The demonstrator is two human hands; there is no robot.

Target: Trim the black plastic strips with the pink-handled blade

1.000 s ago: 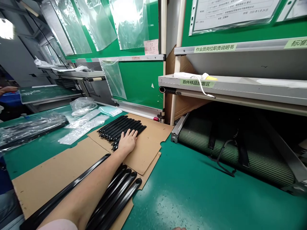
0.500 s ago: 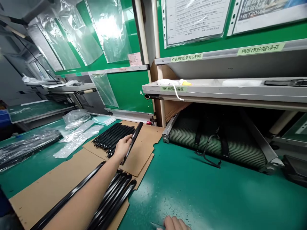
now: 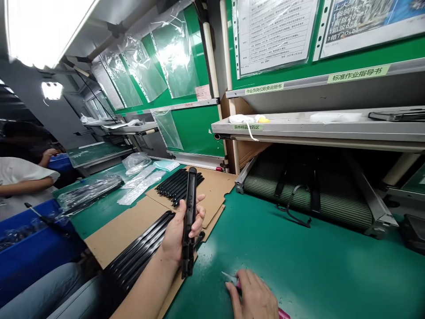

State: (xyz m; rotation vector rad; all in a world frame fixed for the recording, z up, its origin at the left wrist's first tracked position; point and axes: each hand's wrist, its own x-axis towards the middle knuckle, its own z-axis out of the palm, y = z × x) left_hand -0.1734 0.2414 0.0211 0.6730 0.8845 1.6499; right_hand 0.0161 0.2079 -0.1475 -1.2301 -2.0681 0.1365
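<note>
My left hand [image 3: 179,230] is wrapped round a long black plastic part [image 3: 190,208], held nearly upright with its ribbed, hollow side facing me. In my right hand [image 3: 254,294], low over the green table, is a pink-handled knife [image 3: 237,282] whose pale pointed blade juts out to the left. Long glossy black strips [image 3: 139,248] lie side by side under and left of my left forearm, on brown cardboard [image 3: 122,223]. Beyond my left hand sits a row of shorter black parts [image 3: 177,184] on another cardboard sheet [image 3: 215,181].
Clear plastic bags [image 3: 136,163] and a wrapped bundle [image 3: 91,190] lie at the table's left. A blue bin [image 3: 33,239] stands beside it, with another person [image 3: 26,181] beyond. A green conveyor belt [image 3: 305,195] and a metal shelf [image 3: 315,128] border the back right.
My left hand has drawn the black part back toward me and turned its hollow side up. My right hand has come further into view with the knife. The view has swung left.
</note>
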